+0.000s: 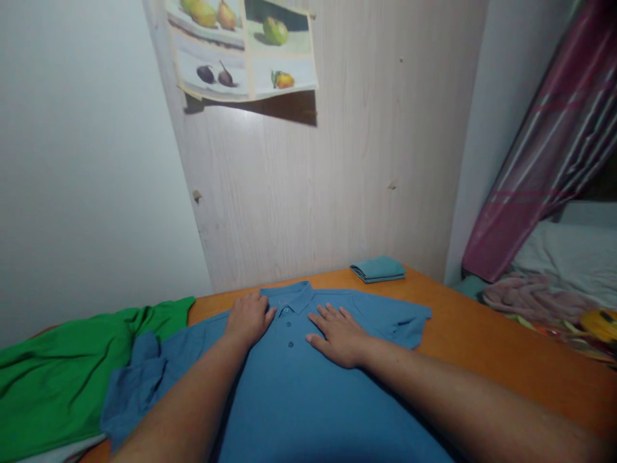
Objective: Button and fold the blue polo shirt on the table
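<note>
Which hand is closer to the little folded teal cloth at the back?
Right. The right hand lies flat on the blue polo shirt, in front of the folded teal cloth and to its left. The left hand, also on the shirt, is farther left.

Single head cam, worn at the person's own eye-side, looks forward and down across the table [482,347] to the wall [351,193]. Near end: shirt [308,392], close below, cut by bottom edge.
</note>
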Tool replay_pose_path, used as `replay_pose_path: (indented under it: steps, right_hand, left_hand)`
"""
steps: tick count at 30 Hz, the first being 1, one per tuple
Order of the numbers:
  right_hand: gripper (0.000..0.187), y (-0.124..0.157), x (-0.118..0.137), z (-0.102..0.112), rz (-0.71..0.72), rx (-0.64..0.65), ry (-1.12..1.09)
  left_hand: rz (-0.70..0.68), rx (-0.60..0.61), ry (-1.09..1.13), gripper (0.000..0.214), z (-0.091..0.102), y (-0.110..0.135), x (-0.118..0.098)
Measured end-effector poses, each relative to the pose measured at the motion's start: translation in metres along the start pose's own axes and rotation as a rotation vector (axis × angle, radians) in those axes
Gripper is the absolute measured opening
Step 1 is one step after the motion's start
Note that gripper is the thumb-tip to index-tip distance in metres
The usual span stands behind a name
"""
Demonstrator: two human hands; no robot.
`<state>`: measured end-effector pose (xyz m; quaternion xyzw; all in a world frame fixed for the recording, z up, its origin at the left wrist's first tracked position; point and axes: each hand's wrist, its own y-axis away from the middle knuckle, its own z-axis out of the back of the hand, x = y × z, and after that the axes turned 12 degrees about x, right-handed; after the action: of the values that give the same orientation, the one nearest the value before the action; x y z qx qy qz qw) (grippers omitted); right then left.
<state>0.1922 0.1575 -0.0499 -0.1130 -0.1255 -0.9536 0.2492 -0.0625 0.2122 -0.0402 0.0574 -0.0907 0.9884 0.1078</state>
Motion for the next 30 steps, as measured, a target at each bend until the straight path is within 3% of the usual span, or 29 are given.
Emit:
replay_pose_path:
  steps: [12, 22, 26, 30]
  right_hand:
    - [0.08, 0.001, 0.001, 0.001, 0.009, -0.007, -0.007]
    - [0.078, -0.002, -0.002, -0.003, 0.004, -0.022, -0.001]
    - [0.077, -0.005, -0.005, -0.007, 0.001, -0.038, 0.023]
    - [0.077, -0.008, -0.008, -0.01, -0.007, -0.038, 0.04]
  left_hand:
    - [-0.031, 0.116, 0.075, 0.036, 0.007, 0.006, 0.003]
    - [-0.083, 0.129, 0.269, 0.033, 0.011, 0.041, 0.015]
    - [0.014, 0.008, 0.359, 0.038, 0.019, 0.069, 0.041]
    - [0.225, -0.152, 0.389, 0.042, 0.041, 0.109, 0.09]
